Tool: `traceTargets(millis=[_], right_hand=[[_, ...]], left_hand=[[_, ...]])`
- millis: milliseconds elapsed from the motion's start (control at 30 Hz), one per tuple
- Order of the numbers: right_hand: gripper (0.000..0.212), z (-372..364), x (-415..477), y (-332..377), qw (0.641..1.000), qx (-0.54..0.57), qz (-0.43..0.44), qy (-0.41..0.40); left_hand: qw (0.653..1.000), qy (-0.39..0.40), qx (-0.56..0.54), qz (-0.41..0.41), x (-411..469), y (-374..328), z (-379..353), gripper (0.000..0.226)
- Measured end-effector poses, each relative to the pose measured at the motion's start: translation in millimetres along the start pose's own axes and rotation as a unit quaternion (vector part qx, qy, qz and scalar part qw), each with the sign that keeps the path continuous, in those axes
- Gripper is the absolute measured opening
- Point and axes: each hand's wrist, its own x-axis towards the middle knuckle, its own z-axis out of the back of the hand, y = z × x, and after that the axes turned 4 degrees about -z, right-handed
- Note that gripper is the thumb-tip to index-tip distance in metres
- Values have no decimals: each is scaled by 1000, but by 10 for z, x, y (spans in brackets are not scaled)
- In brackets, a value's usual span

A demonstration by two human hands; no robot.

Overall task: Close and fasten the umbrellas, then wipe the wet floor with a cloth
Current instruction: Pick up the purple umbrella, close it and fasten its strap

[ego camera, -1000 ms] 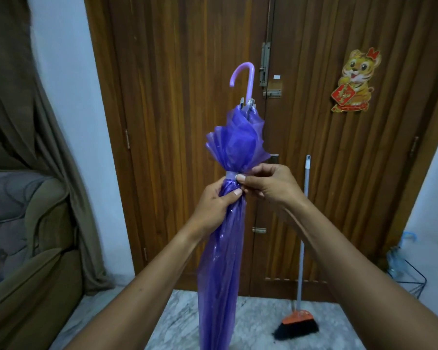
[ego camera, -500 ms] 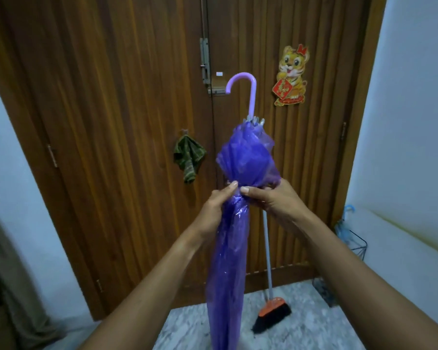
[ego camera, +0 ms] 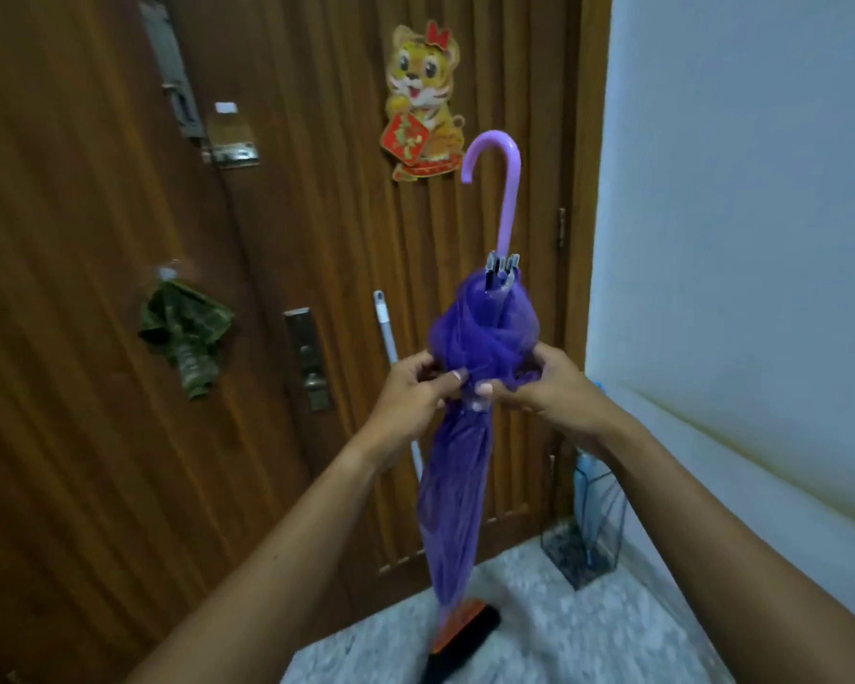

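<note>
no legible text anywhere

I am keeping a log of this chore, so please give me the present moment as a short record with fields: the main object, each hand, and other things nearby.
main object: purple umbrella, folded, held upright with its hooked handle on top
left hand: pinching the gathered fabric at the middle of the umbrella
right hand: gripping the same spot from the other side
fastening: strap hidden by the fingers, cannot tell if closed
behind: wooden door with a tiger sticker and a hanging green cloth
floor: broom leaning at the door, wire basket by the wall
</note>
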Motion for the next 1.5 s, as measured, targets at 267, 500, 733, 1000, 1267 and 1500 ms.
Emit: traceTargets(millis=[267, 500, 733, 1000, 1267, 1500], right_hand=[[47, 1432, 900, -563, 995, -66, -24, -72], [42, 2136, 1700, -1002, 982, -128, -14, -135], [40, 2865, 2766, -1674, 965, -172, -51, -194], [34, 3552, 3713, -2856, 934, -252, -158, -199], [46, 4019, 4052, -4541, 893, -345, -266, -113], [29, 4095, 4169, -6163, 886, -319, -335, -31]], left_hand=[[997, 68, 21, -11, 1345, 441, -899, 30], [995, 87, 32, -30, 2435, 1013, -1331, 29], [994, 111, -14, 4, 3805, 1964, -1656, 30], [985, 147, -26, 83, 4886, 3265, -2007, 26], [952, 188, 6, 241, 5210, 4949, -2431, 25], [935, 132, 101, 313, 5101, 6259, -2649, 33]])
